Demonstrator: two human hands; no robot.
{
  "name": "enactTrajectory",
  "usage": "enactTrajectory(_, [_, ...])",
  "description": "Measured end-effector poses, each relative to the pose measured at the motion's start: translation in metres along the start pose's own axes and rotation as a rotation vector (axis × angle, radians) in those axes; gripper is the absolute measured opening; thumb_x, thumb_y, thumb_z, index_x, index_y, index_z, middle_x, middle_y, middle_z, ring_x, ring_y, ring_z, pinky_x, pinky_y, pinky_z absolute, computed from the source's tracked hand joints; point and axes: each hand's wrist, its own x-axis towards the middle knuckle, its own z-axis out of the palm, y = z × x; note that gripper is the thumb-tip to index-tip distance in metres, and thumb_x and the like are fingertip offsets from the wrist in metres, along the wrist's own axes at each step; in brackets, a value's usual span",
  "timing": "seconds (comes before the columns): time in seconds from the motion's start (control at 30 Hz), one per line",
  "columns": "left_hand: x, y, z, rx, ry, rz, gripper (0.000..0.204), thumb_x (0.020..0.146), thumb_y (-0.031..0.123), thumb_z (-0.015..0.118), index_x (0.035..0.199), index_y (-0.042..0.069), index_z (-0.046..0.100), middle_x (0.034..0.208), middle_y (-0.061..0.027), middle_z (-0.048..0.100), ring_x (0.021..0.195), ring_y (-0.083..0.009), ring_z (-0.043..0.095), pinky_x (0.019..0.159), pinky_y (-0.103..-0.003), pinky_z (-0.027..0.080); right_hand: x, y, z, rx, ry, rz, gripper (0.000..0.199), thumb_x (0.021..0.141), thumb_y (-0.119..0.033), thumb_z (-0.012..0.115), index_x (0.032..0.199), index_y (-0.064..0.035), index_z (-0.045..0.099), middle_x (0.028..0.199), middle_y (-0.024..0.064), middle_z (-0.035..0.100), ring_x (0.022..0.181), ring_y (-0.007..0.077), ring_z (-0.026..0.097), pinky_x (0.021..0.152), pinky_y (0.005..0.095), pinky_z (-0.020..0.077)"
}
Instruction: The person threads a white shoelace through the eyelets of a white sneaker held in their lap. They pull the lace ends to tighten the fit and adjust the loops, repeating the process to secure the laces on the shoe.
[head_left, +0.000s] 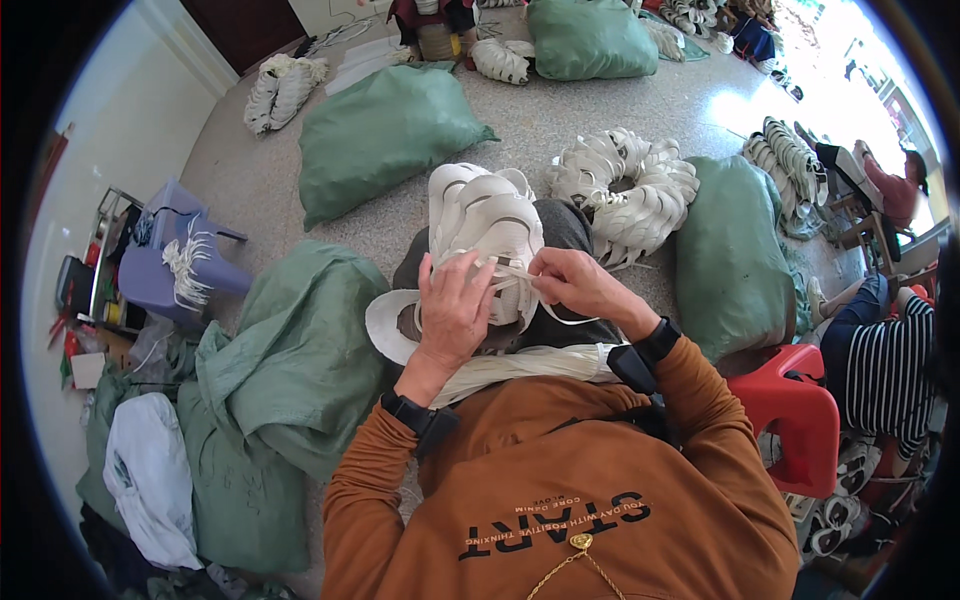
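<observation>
A white shoe upper (pixel 507 228) lies across my lap, on top of several more nested together. My left hand (pixel 455 305) grips its near left side, fingers bent over the edge and fingertips close to the eyelets. A pale flat shoelace (pixel 515 270) runs across the opening. My right hand (pixel 585 290) pinches that lace between thumb and fingers, just right of the upper, and a loose end curves below it. To the left of my left hand, a white rounded flap (pixel 391 326) sticks out. A bundle of pale laces (pixel 540 368) rests across my lap, against my waist.
Green sacks (pixel 390 135) lie ahead, with another (pixel 735 255) at right and slack ones (pixel 295 350) at left. A ring of white uppers (pixel 625 190) sits ahead right. A purple stool (pixel 185 255) holds laces; a red stool (pixel 795 415) stands right, near a person in stripes (pixel 885 375).
</observation>
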Motion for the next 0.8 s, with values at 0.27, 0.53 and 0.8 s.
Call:
enactTrajectory(0.27, [0.005, -0.002, 0.003, 0.097, -0.08, 0.096, 0.02, 0.083, 0.011, 0.071, 0.102, 0.011, 0.07, 0.104, -0.0021, 0.059, 0.101, -0.0218, 0.057, 0.112, -0.054, 0.031, -0.004, -0.006, 0.026, -0.329, 0.173, -0.206, 0.032, 0.082, -0.025, 0.077, 0.085, 0.0005, 0.057, 0.078, 0.014, 0.061, 0.074, 0.0359, 0.06, 0.066, 0.0434, 0.0471])
enactTrajectory(0.53, [-0.016, -0.017, -0.05, 0.031, -0.168, 0.03, 0.008, 0.087, 0.006, 0.067, 0.095, 0.009, 0.068, 0.081, -0.004, 0.065, 0.081, -0.0247, 0.063, 0.099, -0.048, 0.038, 0.001, 0.008, 0.039, -0.448, 0.305, -0.193, 0.015, 0.075, -0.011, 0.067, 0.082, -0.0036, 0.056, 0.091, 0.0129, 0.055, 0.091, 0.0339, 0.054, 0.082, 0.0435, 0.0423])
enactTrajectory(0.8, [-0.16, -0.064, -0.178, -0.027, -0.794, -0.484, 0.01, 0.091, 0.014, 0.062, 0.088, 0.005, 0.064, 0.079, -0.0209, 0.066, 0.076, -0.047, 0.063, 0.067, -0.056, 0.048, 0.002, 0.013, 0.039, -0.381, 0.363, -0.229, 0.017, 0.074, -0.009, 0.065, 0.088, -0.0036, 0.057, 0.095, 0.0142, 0.055, 0.093, 0.036, 0.053, 0.081, 0.0458, 0.042])
